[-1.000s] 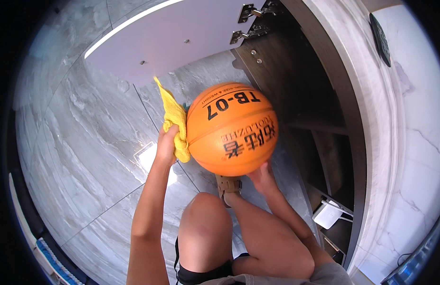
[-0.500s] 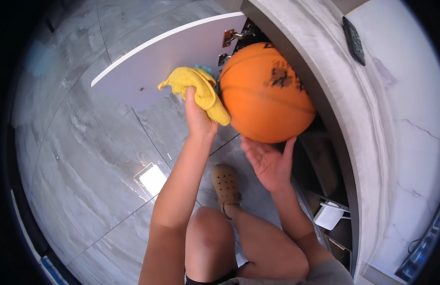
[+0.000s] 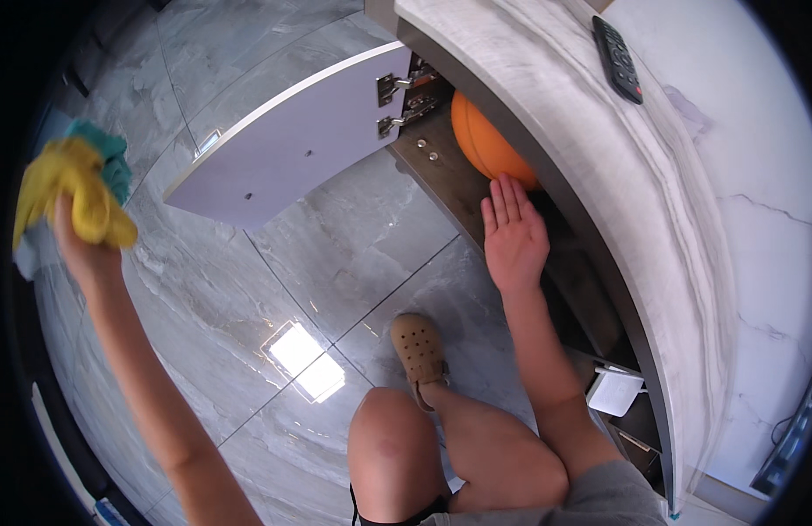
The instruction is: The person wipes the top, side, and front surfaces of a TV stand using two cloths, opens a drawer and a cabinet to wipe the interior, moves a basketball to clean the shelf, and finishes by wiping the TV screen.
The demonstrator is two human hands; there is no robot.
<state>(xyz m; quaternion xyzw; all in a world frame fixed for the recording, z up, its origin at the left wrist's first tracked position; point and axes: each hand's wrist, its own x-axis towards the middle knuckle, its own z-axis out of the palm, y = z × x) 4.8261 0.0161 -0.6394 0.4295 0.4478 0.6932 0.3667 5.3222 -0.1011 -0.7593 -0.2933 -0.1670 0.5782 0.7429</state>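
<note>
My left hand (image 3: 80, 241), stretched out at the far left, is closed around a yellow cloth (image 3: 62, 188). A teal cloth (image 3: 115, 162) is bunched up with it, and both are a little blurred. The orange basketball (image 3: 486, 145) sits inside the low cabinet (image 3: 450, 197), partly hidden under the countertop. My right hand (image 3: 517, 237) lies flat and open with its fingertips at the ball's near side. The white cabinet door (image 3: 292, 149) stands wide open on its metal hinges (image 3: 393, 105).
A black remote control (image 3: 618, 60) lies on the marbled countertop (image 3: 546, 79). Nearer on the right, a white router-like box (image 3: 614, 392) sits in a compartment. Grey tiles (image 3: 204, 307) cover the floor, with my tan clog (image 3: 417, 346) on them.
The basketball has gone from the cabinet's opening to inside it, my right hand following upward. My left hand has swung far left with the cloths.
</note>
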